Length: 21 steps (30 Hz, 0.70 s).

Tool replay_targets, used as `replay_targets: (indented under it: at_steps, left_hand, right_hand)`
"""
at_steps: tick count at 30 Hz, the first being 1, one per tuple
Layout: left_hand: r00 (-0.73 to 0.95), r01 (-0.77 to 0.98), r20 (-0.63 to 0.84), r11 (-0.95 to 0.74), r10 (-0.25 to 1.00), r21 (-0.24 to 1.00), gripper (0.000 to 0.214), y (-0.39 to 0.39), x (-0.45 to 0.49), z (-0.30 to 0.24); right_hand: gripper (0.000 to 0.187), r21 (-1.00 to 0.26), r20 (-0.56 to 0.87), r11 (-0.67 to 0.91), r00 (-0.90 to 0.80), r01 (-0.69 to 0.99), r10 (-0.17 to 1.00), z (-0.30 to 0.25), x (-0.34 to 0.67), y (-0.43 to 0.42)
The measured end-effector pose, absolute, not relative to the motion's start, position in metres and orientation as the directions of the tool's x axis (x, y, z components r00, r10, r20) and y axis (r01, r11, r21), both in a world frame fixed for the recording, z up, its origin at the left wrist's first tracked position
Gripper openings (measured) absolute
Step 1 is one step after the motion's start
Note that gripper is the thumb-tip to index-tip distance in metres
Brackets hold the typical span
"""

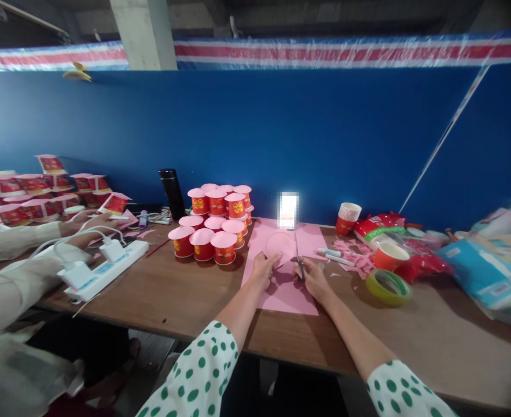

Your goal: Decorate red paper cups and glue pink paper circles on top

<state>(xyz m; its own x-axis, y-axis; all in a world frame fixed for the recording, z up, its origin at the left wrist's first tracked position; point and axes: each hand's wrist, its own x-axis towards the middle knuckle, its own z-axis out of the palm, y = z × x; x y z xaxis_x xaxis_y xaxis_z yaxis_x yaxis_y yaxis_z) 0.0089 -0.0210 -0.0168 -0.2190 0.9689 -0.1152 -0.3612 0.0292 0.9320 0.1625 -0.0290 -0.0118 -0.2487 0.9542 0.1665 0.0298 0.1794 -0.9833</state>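
Note:
My left hand (264,269) is closed on the near left edge of a round piece of pink paper (280,246). In my right hand (316,279) is a pair of scissors (299,266), its blades pointing away from me along the right side of the round paper. Under both hands lie larger pink sheets (287,300) on the brown table. How far apart the blades are, I cannot make out. Left of the sheets stand several red paper cups (224,252) with pink paper discs on top, stacked in two layers.
A white power strip (107,272), a black flask (172,194) and a co-worker's hands (101,223) are on the left. Pink scraps (357,255), markers (330,253), yellow-green tape (388,288), an orange-red cup (390,258) and stacked cups (348,219) lie right. A blue partition (324,127) stands behind.

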Motion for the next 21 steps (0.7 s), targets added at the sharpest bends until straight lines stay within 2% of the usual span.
replay_targets:
  at_steps: [21]
  left_hand:
    - [-0.227, -0.356, -0.127, 0.039, 0.966, 0.934, 0.046, -0.0193, 0.009, -0.018]
  right_hand:
    - [0.039, -0.97, 0.205, 0.229, -0.238, 0.077, 0.949, -0.0167, 0.1649, -0.0251]
